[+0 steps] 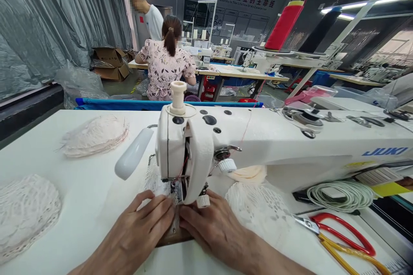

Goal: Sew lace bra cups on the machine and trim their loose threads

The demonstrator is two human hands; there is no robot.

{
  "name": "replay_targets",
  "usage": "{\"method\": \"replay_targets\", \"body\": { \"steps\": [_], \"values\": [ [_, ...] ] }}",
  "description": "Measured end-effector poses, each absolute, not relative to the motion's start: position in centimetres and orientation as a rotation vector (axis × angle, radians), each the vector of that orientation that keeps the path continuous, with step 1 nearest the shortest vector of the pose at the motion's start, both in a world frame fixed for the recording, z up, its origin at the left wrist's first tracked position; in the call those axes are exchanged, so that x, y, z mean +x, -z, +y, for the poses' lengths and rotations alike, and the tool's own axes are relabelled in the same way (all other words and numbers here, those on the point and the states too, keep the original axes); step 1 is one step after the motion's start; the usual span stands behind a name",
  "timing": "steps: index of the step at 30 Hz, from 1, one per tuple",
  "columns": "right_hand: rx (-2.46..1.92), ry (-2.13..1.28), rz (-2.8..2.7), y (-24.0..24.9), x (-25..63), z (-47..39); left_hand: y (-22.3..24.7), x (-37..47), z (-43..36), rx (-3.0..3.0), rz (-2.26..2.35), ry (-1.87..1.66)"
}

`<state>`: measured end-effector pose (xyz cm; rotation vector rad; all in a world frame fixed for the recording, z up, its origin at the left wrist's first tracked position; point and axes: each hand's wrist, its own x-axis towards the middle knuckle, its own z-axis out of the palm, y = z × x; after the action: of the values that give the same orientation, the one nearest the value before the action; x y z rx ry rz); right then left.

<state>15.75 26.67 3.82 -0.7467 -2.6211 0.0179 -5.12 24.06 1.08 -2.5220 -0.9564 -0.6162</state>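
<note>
My left hand (142,219): fingers held close together, bent, tips pressing down left of the needle; can't tell if thumb pinches
My right hand (214,223): fingers curled beside the needle, tips close to my left ones, partly hidden by the machine head; pinch or just pressing, can't tell
Lace piece (156,180): white, under the needle area, running between my hands and out past my left fingertips
Sewing machine (274,133): white, JUKI on the arm, arm reaching in from the right over the table (84,176)
Lamp (134,154): white, tilted, just left of the machine head
Right of needle: more white lace (254,200) beside my right hand, cream pieces (250,174) behind it, under the arm
Scissors (318,227): red and yellow handles, right side of the table, blades toward the lace
Cord coil (340,195): pale green, beyond the scissors
Lace stacks: one (95,135) near the table's far-left corner, another (27,212) nearer me, by the left edge, cut off by frame
Blue bar (129,104): along the far edge
Thread cone (284,25): red, above the machine arm
Co-workers: one in floral top (167,64) seated past the far edge, back to me; one in white shirt (154,21) standing behind
</note>
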Motion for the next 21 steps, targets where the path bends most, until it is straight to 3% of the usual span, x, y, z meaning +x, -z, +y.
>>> {"method": "replay_targets", "body": {
  "steps": [21],
  "values": [
    [-0.718,0.011,-2.672,-3.7,15.7,26.6,-0.1,-4.9,23.4,-2.452,-0.991,0.655]
  ]
}}
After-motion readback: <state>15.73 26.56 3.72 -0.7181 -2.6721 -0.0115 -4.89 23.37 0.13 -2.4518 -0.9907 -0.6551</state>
